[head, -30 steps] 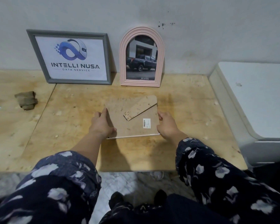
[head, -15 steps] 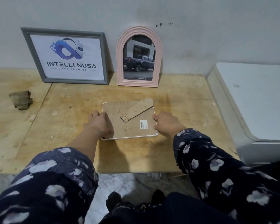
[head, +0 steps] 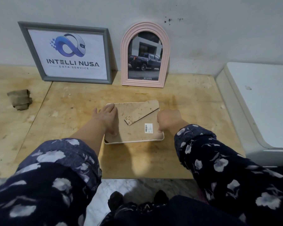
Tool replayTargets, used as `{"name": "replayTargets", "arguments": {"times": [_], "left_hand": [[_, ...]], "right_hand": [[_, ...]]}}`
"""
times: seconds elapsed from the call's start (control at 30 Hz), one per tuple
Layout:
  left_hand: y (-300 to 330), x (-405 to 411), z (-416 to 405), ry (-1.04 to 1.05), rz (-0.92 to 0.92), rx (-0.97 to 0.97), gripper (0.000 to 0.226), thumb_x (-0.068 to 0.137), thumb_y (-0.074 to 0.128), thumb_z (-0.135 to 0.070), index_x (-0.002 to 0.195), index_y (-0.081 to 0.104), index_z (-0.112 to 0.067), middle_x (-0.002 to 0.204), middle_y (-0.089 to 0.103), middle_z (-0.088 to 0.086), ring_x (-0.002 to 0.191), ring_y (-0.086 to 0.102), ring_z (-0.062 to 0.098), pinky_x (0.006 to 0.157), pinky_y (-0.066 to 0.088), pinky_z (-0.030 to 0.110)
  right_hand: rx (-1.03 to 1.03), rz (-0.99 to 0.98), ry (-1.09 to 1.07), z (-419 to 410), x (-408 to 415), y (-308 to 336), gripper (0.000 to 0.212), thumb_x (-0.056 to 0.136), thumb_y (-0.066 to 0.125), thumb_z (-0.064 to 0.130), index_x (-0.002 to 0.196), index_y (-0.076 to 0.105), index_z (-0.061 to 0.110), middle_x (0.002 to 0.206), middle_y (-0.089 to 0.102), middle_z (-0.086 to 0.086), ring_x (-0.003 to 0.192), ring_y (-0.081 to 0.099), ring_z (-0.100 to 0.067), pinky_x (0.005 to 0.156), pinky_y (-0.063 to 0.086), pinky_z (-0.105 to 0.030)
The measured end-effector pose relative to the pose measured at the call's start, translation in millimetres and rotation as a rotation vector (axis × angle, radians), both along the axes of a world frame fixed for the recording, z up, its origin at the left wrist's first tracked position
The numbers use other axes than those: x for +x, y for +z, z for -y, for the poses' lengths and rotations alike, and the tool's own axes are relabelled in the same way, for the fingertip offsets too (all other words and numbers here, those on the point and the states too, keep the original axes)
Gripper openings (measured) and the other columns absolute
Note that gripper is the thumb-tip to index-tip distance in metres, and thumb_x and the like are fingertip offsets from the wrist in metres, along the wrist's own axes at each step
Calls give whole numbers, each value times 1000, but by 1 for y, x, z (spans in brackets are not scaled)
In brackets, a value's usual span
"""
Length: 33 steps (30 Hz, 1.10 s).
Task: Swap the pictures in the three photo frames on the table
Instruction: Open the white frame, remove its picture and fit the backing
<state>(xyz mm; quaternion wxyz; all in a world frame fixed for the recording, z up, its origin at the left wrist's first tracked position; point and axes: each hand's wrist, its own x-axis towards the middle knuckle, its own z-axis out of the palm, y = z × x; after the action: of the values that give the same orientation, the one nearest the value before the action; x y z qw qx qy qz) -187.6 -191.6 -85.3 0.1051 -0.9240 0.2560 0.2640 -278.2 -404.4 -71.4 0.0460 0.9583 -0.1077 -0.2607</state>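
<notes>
A white-rimmed photo frame lies face down in the middle of the wooden table, its brown backing board and folded stand up, a barcode sticker near its right edge. My left hand lies on the board's left side with the fingers spread along it. My right hand grips the frame's right edge with curled fingers. A grey frame with a logo print and a pink arched frame with a pickup-truck picture lean against the wall behind.
A crumpled brown cloth lies at the left of the table. A white appliance stands against the table's right end. The table's front edge runs just under my sleeves.
My left hand has slid from the frame's left edge onto the backing board, and the board's near left corner now shows a dark gap. My right hand stays on the right edge.
</notes>
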Motion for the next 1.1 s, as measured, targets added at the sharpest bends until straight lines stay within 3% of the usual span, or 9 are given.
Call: {"name": "replayTargets", "arguments": {"times": [0.13,0.2,0.3,0.37,0.47,0.67,0.77,0.9,1.1], "left_hand": [[3,8,10,-101,73,112,117,62,80,-58,151,17,-14,160,13,4,144,24,21,118,15,45],[4,9,16,-147,131,163,114,57,79,-64,146,28,-14,152,30,5,134,39,21,113,29,40],[3,7,21,-202,189,190,108,55,78,-66,139,36,-12,132,45,6,117,50,21,99,41,33],[1,8,21,-220,211,193,107,54,78,-66,138,37,-13,129,46,8,114,50,23,99,39,36],[0,8,16,-214,204,169,109,57,77,-67,142,32,-13,138,41,8,123,47,25,103,34,37],[4,7,6,-158,133,97,115,60,78,-64,148,22,-15,151,28,5,136,34,23,111,26,37],[6,5,7,-157,121,102,116,61,78,-63,149,21,-15,153,24,5,138,32,23,112,26,37],[9,5,7,-154,116,106,117,61,79,-62,150,19,-15,157,18,5,139,30,24,111,27,39],[10,9,8,-209,141,152,132,56,76,-70,153,1,-20,158,16,0,137,32,24,104,34,39]], "right_hand": [[40,-11,-40,3,2,-5,26,84,68,25,72,46,20,79,53,3,88,55,-22,79,36,-33],[42,3,-28,4,2,-6,15,85,67,26,85,53,20,91,57,0,100,57,-22,90,36,-38],[11,0,-23,6,4,-6,26,81,71,33,99,57,21,105,59,0,109,54,-21,101,30,-42],[15,32,-29,7,3,-9,34,78,73,35,103,54,20,111,56,0,114,50,-21,101,29,-44],[54,83,-8,7,1,-14,67,74,77,32,131,44,18,136,43,-2,128,39,-23,105,29,-47],[186,40,-45,10,-4,-17,99,81,70,18,153,2,30,161,-9,0,148,-6,-25,114,5,-61],[226,50,40,0,-1,-14,97,83,60,3,152,-2,29,162,-7,0,149,-7,-22,114,1,-61],[194,-7,122,-2,11,-11,90,80,60,1,153,11,23,162,0,-5,149,-6,-22,113,-4,-61],[153,-65,136,8,21,-6,95,65,83,31,145,32,21,148,35,-7,136,34,-25,114,17,-50]]}}
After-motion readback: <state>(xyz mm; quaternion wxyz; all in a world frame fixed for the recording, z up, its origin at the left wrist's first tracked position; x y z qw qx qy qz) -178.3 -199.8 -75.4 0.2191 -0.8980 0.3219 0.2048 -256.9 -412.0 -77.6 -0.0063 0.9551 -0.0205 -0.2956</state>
